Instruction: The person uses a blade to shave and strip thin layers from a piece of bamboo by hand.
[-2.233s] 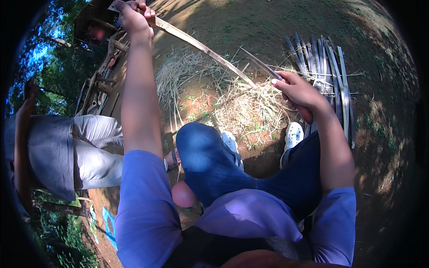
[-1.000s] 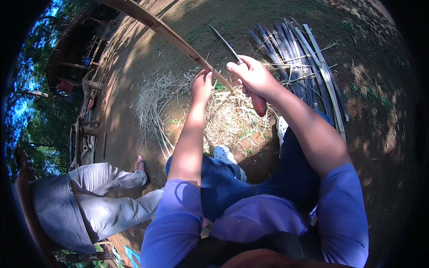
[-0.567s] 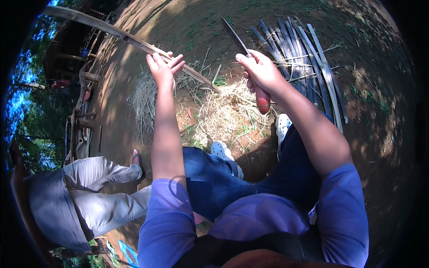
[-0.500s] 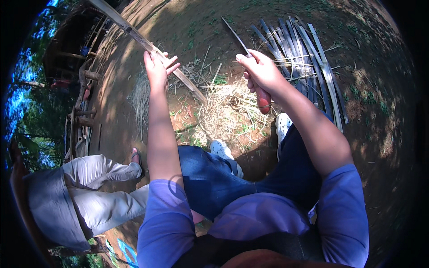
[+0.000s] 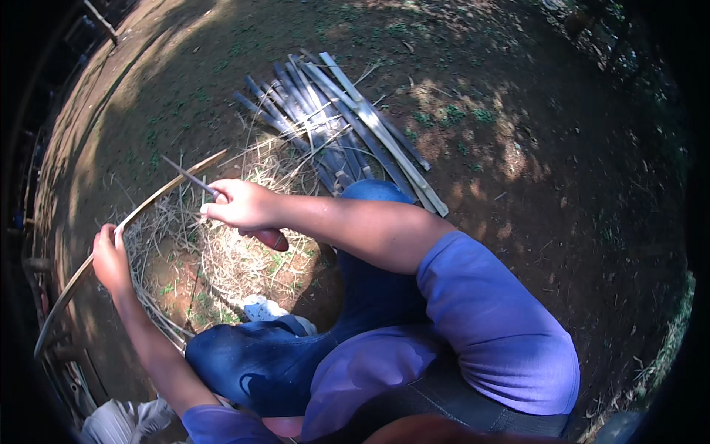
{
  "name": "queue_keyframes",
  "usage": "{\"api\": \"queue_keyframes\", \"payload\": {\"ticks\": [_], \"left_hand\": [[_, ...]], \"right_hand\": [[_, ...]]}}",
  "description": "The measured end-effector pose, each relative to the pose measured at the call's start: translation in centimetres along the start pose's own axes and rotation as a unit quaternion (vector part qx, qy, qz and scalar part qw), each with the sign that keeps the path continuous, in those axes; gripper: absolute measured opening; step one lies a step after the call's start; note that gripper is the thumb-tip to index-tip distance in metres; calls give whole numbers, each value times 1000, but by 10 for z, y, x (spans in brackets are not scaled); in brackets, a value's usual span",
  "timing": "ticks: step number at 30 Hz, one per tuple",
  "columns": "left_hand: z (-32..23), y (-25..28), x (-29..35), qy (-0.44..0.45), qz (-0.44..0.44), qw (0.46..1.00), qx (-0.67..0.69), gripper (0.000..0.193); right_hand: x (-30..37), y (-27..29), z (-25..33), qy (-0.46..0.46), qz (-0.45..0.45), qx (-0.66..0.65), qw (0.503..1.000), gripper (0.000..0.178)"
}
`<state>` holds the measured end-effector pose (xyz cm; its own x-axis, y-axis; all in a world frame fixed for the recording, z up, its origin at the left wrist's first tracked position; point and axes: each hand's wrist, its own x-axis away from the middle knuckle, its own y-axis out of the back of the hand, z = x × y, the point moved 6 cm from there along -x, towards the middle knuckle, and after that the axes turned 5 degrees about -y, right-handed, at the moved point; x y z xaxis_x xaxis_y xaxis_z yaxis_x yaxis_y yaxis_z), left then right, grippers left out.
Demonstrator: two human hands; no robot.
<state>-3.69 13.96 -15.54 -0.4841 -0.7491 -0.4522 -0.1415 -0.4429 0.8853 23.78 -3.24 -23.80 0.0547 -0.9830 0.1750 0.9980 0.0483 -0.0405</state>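
Note:
My left hand [image 5: 111, 260] is closed around a long, thin bamboo strip [image 5: 145, 205], which runs from the lower left up to the right. A knife [image 5: 272, 238] with a reddish-brown handle is gripped in my right hand [image 5: 242, 204], its narrow blade pointing up and left. The blade crosses the strip near its far end in this view; whether they touch I cannot tell. Beneath both hands lies a heap of pale shavings [image 5: 240, 255].
Beyond my right forearm lies a pile of split bamboo slats [image 5: 336, 126] on the bare earth. My white shoe [image 5: 262, 307] stands at the shavings' near edge. Another person's light trousers [image 5: 126, 422] show at the lower left, close to my left arm.
The view has swung to the right. The strip now slopes the other way, its far end up to the right. My right hand has brought the knife over to the strip.

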Motion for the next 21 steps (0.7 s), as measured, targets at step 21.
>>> {"api": "queue_keyframes", "payload": {"ticks": [21], "left_hand": [[-77, -21, -4, -143, -50, 935, 321, 48]], "right_hand": [[-17, -33, -44, -84, 20, 205, 975, 47]]}}
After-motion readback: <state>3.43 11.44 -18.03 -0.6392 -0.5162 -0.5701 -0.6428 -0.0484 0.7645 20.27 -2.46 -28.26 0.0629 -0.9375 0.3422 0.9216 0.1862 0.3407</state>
